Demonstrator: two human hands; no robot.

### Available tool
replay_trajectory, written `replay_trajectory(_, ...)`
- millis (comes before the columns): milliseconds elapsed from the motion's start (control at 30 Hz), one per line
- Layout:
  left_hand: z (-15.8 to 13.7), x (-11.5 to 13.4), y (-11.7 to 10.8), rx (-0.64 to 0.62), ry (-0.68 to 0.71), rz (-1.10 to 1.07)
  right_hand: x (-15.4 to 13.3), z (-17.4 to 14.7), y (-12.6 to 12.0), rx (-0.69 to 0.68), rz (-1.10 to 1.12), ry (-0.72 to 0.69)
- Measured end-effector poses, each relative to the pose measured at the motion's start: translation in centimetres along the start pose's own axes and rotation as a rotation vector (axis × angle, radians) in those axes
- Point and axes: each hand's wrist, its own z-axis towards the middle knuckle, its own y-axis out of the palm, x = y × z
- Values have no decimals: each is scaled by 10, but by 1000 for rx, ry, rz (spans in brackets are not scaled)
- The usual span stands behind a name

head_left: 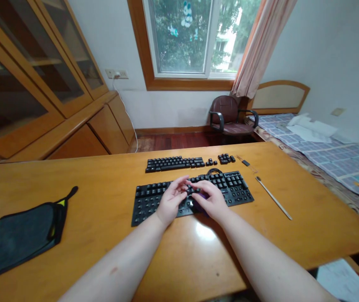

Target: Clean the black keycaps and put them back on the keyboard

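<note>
A black keyboard (154, 204) lies on the table in front of me, many of its keycaps off so that switches show. My left hand (172, 199) hovers over its middle, fingers loosely curled and apart, nothing visible in them. Close beside it, my right hand (210, 199) is closed around a dark purple object (200, 202), mostly hidden, its kind unclear. The fingertips of both hands nearly meet above the keys. Behind the keyboard, loose black keycaps (175, 162) are laid out in rows, with smaller groups (226, 158) to the right.
A thin brush (274, 198) and a small dark piece with wires (245, 162) lie on the right of the wooden table (104, 251). A folded grey cloth (25, 230) lies at left. Beyond are a brown chair (230, 115), a bed (324, 142) and a cabinet (81, 126).
</note>
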Motion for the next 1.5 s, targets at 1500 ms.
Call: replay_trajectory(1500, -5, 14, 11, 104, 189, 1340, 16, 1, 13, -94, -598, 31)
